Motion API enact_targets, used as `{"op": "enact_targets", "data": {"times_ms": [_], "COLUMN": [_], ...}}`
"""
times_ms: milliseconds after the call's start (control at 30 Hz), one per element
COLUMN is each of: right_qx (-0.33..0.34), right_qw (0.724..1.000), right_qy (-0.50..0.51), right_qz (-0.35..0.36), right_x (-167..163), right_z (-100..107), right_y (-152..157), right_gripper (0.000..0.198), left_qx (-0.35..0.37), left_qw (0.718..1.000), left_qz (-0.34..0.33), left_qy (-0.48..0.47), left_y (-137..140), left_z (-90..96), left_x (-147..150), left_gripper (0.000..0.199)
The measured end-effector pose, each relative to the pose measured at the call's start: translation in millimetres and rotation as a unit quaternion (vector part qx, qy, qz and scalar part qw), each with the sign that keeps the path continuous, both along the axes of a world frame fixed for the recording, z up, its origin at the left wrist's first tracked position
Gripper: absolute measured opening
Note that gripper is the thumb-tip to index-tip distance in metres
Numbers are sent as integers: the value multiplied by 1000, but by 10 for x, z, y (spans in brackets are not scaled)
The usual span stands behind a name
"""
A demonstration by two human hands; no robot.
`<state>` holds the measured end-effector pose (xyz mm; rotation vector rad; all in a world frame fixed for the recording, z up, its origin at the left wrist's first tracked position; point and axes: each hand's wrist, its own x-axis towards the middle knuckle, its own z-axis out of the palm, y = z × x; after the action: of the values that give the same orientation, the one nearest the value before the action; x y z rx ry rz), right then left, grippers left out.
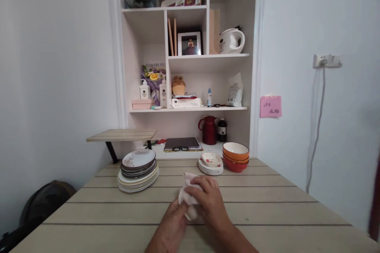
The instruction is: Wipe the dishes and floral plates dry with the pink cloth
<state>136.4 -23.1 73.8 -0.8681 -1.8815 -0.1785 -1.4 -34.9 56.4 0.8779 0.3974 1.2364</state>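
Bunched between my left hand (pixel 172 223) and right hand (pixel 210 199), over the near middle of the table (pixel 103 239), is a white cloth (pixel 186 191); my right fingers curl across it, my left close on its lower side. Beyond sit small plates (pixel 211 171) under a dish (pixel 211 160), bowls (pixel 236 156) rightward, larger plates (pixel 139 182) leftward.

Red jug (pixel 209 131) beside dark bottle (pixel 222 130), lowest shelf (pixel 175 155); glasses (pixel 180 149) to their left. Higher up, framed picture (pixel 190 44), pump bottle (pixel 145 91) by pink box (pixel 143 104). Right wall (pixel 297 23): pink note (pixel 270 106), lower left of socket (pixel 323 61)
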Motion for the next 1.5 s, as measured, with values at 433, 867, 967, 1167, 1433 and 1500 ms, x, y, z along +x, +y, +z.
{"op": "enact_targets", "data": {"times_ms": [433,867,967,1167,1433,1500], "right_qx": [-193,-173,-178,-244,-428,-444], "right_qw": [907,949,966,944,693,665], "right_qy": [354,262,184,87,474,492], "right_qz": [117,-11,26,206,334,346], "right_x": [34,-108,-254,-362,-116,-81], "right_z": [-148,-217,-254,-138,13,10], "right_y": [245,97,-17,-213,-95,-87], "right_gripper": [44,12,21,17,33,38], "left_qx": [-43,-81,-87,-125,-61,-41], "left_qw": [990,984,980,986,991,987], "left_qz": [-37,67,101,85,106,140], "left_qy": [-127,-146,-147,-67,-46,-66], "left_y": [136,168,200,147,104,136], "left_z": [-77,-52,-50,-106,-15,16], "left_x": [-117,-149,-182,-167,-128,-175], "left_gripper": [54,41,41,45,50,51]}}
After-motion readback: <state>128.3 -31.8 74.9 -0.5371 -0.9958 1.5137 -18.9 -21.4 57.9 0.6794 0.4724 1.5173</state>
